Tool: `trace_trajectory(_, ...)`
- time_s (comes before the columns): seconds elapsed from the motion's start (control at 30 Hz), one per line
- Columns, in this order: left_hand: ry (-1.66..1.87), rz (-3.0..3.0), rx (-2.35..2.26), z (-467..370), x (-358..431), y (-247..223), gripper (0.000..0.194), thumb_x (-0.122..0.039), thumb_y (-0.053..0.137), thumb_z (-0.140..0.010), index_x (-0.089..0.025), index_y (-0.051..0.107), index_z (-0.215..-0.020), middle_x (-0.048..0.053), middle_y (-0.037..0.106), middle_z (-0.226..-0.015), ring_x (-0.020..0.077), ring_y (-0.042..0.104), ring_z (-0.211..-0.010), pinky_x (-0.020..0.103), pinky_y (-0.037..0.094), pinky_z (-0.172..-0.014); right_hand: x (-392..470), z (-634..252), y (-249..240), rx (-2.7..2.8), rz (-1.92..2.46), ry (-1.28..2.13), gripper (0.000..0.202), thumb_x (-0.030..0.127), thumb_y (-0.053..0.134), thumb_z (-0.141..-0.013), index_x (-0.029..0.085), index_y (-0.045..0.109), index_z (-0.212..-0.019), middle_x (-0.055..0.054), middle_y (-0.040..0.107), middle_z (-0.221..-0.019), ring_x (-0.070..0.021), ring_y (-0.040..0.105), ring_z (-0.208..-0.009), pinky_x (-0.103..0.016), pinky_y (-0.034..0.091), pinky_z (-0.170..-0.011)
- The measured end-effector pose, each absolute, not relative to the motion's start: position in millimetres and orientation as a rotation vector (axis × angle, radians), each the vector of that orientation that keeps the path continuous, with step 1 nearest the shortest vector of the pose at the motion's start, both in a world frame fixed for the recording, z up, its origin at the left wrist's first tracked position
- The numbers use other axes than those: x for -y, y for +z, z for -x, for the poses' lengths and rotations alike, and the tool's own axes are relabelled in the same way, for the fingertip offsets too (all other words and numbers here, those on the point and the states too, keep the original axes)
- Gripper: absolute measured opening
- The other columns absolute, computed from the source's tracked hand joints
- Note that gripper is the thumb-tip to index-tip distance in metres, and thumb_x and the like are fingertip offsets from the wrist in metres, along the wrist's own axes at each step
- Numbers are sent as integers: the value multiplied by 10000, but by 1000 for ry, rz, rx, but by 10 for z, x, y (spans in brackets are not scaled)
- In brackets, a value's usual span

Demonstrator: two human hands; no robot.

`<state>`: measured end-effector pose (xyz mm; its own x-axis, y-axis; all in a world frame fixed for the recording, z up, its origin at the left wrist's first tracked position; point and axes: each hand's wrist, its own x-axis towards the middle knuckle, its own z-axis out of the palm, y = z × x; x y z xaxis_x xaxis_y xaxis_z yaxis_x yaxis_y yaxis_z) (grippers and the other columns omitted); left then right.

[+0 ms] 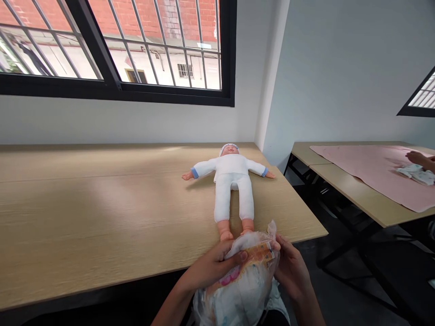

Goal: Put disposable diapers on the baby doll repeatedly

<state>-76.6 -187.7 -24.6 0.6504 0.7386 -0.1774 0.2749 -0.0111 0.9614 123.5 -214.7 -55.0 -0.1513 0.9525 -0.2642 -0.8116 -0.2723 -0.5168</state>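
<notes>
A clear plastic bag (244, 280) with orange and pink print and white contents, which look like diapers, is held up at the table's front edge. My left hand (217, 265) is closed on the bag's left side, thumb on top. At the upper right corner, my right hand (291, 265) pinches the bag's plastic. Just beyond the bag, a baby doll (233, 174) in a white outfit with blue cuffs and a white cap lies on its back, arms spread and feet towards me. The bag partly covers its feet.
The doll lies on a wooden table (102, 217) against the wall below a barred window (163, 45). To the right, another table (367, 199) bears a pink mat (360, 167), a white cloth-like item (416, 173) and another person's hand (419, 158). Dark chair-like furniture (397, 267) stands below.
</notes>
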Motion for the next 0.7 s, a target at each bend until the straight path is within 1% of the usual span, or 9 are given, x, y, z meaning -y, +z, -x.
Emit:
trace_trajectory(0.07,470,-1586,-920,770,1881,-263,503,-621,531,-860,-173,670,-1043,50,649,-985,232,552,-953,323,460,-854,2145,-1247,-574,311,653,1723,244,317,860,-629,169,712,-755,-14,713,-719,-168,649,-679,-282,511,-696)
trace_trajectory(0.17,486,-1569,-956,777,1886,-301,534,-645,536,-843,-169,655,-1053,48,653,-942,227,562,-923,315,467,-820,2138,-1277,-615,375,664,1693,238,337,830,-676,179,716,-812,-19,723,-756,-185,669,-713,-308,523,-729)
trace_trajectory(0.33,522,-1527,-973,786,1890,-334,540,-665,561,-815,-161,653,-987,49,639,-923,218,553,-897,313,461,-805,2135,-1320,-655,401,656,1725,220,340,825,-697,195,724,-829,-12,733,-806,-174,677,-778,-298,515,-799)
trace_trajectory(0.4,539,-1505,-995,789,1900,-329,545,-677,582,-791,-156,654,-935,50,628,-919,214,544,-881,313,459,-800,2139,-1328,-666,420,660,1736,226,388,799,-726,196,726,-821,-20,731,-813,-181,672,-802,-297,510,-811)
trace_trajectory(0.47,562,-1477,-1001,792,1918,-318,536,-674,595,-782,-154,653,-901,50,622,-916,211,539,-870,310,458,-793,2141,-1330,-684,480,666,1715,286,480,736,-773,207,720,-855,-32,724,-828,-196,664,-801,-308,512,-784)
trace_trajectory(0.53,583,-1452,-993,795,1938,-305,499,-642,606,-793,-155,654,-891,50,626,-921,211,540,-873,304,457,-787,2143,-1326,-710,554,683,1623,334,540,687,-798,228,692,-916,-34,712,-853,-201,653,-784,-311,513,-735)
trace_trajectory(0.6,604,-1440,-970,796,1958,-294,446,-591,627,-805,-156,658,-899,48,635,-932,212,545,-884,298,454,-784,2150,-1319,-733,614,731,1472,327,515,714,-786,245,648,-958,-21,699,-894,-184,647,-792,-287,507,-717)
trace_trajectory(0.67,599,-1431,-920,795,1974,-287,413,-557,640,-811,-157,663,-911,41,641,-922,206,550,-867,293,451,-768,2171,-1313,-746,657,804,1317,330,468,754,-768,241,618,-964,-11,690,-928,-164,646,-837,-254,500,-738)
trace_trajectory(0.7,596,-1424,-897,793,1979,-285,406,-551,640,-814,-157,666,-912,38,642,-907,201,552,-848,291,450,-755,2186,-1314,-748,673,838,1269,344,474,751,-770,237,612,-977,-15,690,-947,-164,647,-865,-249,500,-752)
